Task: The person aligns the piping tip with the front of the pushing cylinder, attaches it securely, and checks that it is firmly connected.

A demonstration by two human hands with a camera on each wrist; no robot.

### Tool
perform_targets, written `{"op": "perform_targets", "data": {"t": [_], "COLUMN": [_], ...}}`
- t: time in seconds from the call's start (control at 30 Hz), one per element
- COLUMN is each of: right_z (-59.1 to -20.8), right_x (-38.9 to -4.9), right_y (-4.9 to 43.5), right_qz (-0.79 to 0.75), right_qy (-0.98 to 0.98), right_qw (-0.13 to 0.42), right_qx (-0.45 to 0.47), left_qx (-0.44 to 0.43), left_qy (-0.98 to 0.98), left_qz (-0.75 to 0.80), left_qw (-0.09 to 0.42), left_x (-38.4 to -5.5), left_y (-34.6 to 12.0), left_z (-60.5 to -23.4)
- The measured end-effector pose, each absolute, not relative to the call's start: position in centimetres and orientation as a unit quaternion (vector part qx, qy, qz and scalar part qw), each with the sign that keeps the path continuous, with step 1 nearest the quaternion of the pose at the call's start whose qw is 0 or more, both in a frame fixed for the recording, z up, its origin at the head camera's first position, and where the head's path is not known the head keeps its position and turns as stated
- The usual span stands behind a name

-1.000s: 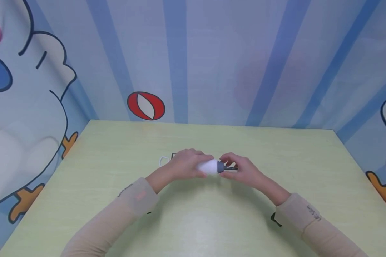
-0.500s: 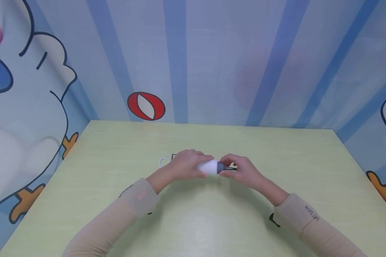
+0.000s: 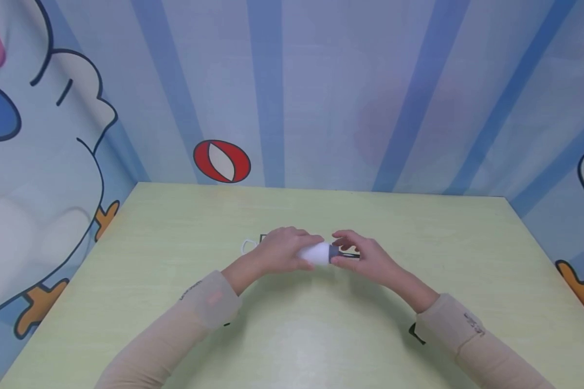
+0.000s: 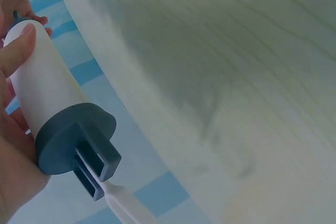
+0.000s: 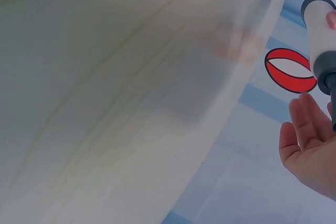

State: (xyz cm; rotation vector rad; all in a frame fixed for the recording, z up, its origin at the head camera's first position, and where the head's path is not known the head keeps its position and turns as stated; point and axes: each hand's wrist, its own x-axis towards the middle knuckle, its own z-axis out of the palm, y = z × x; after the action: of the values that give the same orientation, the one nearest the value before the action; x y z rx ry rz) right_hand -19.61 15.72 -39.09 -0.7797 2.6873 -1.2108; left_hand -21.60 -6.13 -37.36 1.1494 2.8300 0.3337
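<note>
My left hand (image 3: 283, 249) grips a white cylinder (image 3: 314, 252) with dark grey ends, held sideways above the table. In the left wrist view the thumb lies along the cylinder (image 4: 44, 77). A slotted dark grey bracket (image 4: 97, 153) sticks out of its near end, with a white strap (image 4: 126, 203) passing by it. From the tapered grey collar (image 3: 334, 253) at the other end runs a thin dark rod (image 3: 350, 255). My right hand (image 3: 370, 258) is around this rod; its thumb tip is at the collar and its other fingers are lifted off it, loosely extended (image 5: 310, 145).
The pale green table (image 3: 292, 340) has a blue striped backdrop (image 3: 316, 97) with cartoon figures behind and at its sides. A white loop (image 3: 247, 246) shows beside the left wrist. Dark marks (image 3: 416, 333) lie near the right sleeve.
My right fingers closed onto the grey collar half a second ago and are now spread away from it again. The left hand and the cylinder stay in place.
</note>
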Motion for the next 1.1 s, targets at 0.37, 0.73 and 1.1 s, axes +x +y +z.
{"op": "perform_targets", "data": {"t": [0.37,0.73,1.1], "right_z": [-39.59,-39.51,-39.45], "right_x": [-19.43,-19.41,-19.33], "right_y": [15.28,15.61,15.58], "right_qz": [-0.387,-0.423,-0.387], "right_qy": [0.884,0.874,0.882], "right_qw": [-0.038,0.012,0.012], "right_qx": [-0.26,-0.238,-0.268], "left_qx": [0.369,0.385,0.375], "left_qy": [0.921,0.916,0.918], "left_qz": [0.117,0.109,0.116], "left_qw": [0.047,0.035,0.045], "left_x": [-21.41,-21.33,-21.43], "left_y": [-6.1,-6.19,-6.14], "left_z": [-37.48,-37.76,-37.96]}}
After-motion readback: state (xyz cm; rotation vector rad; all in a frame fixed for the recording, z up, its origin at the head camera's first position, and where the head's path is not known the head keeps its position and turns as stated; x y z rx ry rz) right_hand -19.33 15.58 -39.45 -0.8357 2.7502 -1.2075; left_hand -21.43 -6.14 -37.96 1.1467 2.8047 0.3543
